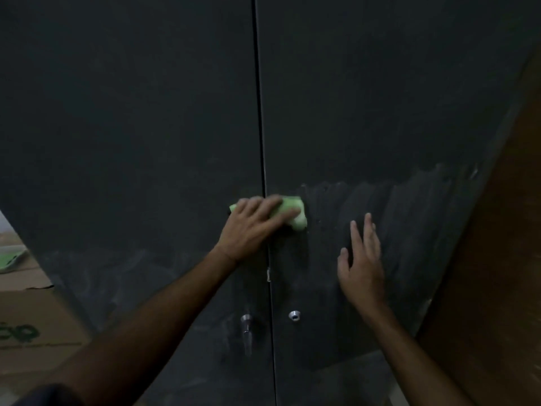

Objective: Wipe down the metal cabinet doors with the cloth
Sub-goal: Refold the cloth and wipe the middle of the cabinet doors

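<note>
Left hand (254, 221) presses bunched green cloth (292, 213) across the door seam (263, 142); right hand (361, 265) (fingers straight) flat on the right door (380, 98).

Upper door faces (380, 83) lie open to a hand; handle (246, 326) and, seemingly, keyhole (294, 315) protrude below.

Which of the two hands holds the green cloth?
The left hand presses the green cloth over the door seam; the right hand holds nothing.
</note>
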